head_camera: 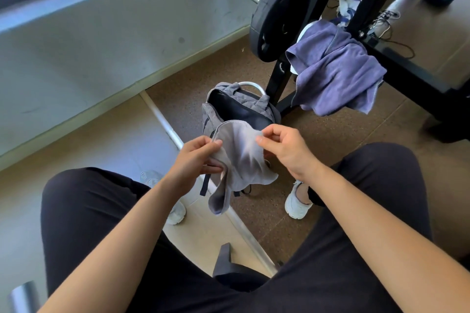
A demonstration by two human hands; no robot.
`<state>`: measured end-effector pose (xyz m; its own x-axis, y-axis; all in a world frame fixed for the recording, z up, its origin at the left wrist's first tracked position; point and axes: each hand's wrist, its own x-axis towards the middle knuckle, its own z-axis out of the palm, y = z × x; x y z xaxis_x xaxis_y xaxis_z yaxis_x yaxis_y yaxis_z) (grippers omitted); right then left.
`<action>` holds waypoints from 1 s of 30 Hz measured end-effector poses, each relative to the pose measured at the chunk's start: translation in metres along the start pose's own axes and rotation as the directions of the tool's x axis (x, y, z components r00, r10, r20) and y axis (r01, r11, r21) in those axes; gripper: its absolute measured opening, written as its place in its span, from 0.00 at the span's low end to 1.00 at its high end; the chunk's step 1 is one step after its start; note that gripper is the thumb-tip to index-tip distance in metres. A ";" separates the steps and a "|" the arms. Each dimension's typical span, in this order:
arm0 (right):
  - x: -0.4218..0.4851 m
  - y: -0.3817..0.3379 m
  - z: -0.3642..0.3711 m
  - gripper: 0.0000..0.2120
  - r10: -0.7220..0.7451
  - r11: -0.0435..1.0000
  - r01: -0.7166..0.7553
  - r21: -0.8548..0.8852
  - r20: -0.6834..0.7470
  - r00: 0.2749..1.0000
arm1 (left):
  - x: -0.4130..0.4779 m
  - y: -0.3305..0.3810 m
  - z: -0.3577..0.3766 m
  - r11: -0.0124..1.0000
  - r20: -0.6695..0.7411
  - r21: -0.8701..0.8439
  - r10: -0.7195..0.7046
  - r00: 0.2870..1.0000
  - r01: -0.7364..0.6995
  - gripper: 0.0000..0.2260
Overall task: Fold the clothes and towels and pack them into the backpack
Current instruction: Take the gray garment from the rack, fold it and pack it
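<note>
Head view: a brown speckled floor [330, 140] is seen below a pale wall [101, 46], and two legs in dark trousers [96, 211] fill the lower part of the frame. A black rack [279, 84] stands at upper right, with a dark weight plate [277, 15] mounted on it. A purple towel [338, 76] is draped unfolded over a bar of the rack, one corner hanging toward the floor. Behind it, a crumpled white and blue cloth [348, 5] is seen on the floor.

A grey quilted backpack [239, 107] is stood on the floor just beside the foot of the rack, ahead of the knees; its top is unzipped and a dark interior is shown. A small grey cloth [239, 160] is held in the air in front of the backpack's opening, unfolded, its lower end hanging loose between the knees.

The cloth's left edge is gripped by the left hand [195, 157], thumb pressed on top and the fingers [212, 168] curled under the fabric. Its upper right edge is pinched by the right hand [284, 147] between thumb and forefinger, the other fingers bent and off the fabric. Two white shoes [296, 201] are planted on the floor, one on either side of the backpack.
</note>
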<state>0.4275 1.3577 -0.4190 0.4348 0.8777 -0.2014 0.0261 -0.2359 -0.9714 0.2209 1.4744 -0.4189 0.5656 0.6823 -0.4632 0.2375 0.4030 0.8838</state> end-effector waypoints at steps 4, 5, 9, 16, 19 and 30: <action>-0.007 -0.005 0.020 0.04 -0.095 0.987 0.110 -0.118 0.127 0.987 | -0.003 -0.001 0.017 1.000 0.066 -0.006 0.024 0.998 -0.024 0.09; -0.006 -0.004 0.022 0.04 -0.106 0.983 0.126 -0.135 0.151 0.983 | -0.002 -0.001 0.019 0.999 0.072 0.003 0.032 0.997 -0.033 0.09; -0.006 -0.004 0.024 0.03 -0.152 0.961 0.192 -0.198 0.202 0.968 | -0.001 -0.005 0.019 0.999 0.077 -0.003 0.043 0.996 -0.042 0.09; -0.003 -0.006 0.027 0.14 -0.159 0.933 0.247 -0.262 0.316 0.936 | 0.005 -0.012 0.021 0.993 0.119 0.063 0.090 0.989 -0.098 0.15; -0.002 -0.005 0.028 0.16 -0.145 0.954 0.218 -0.206 0.320 0.936 | 0.008 -0.012 0.016 0.972 0.196 0.130 0.170 0.966 -0.197 0.16; -0.008 -0.013 0.029 0.40 -0.120 0.910 0.206 -0.360 0.246 0.962 | 0.011 -0.010 0.011 0.916 0.131 0.162 0.348 0.929 -0.366 0.05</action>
<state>0.3976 1.3657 -0.4084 0.1936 0.9752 -0.1077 0.4370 -0.1840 -0.8804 0.2337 1.4714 -0.4322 0.7108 0.6940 -0.1143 0.1387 0.0210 0.9901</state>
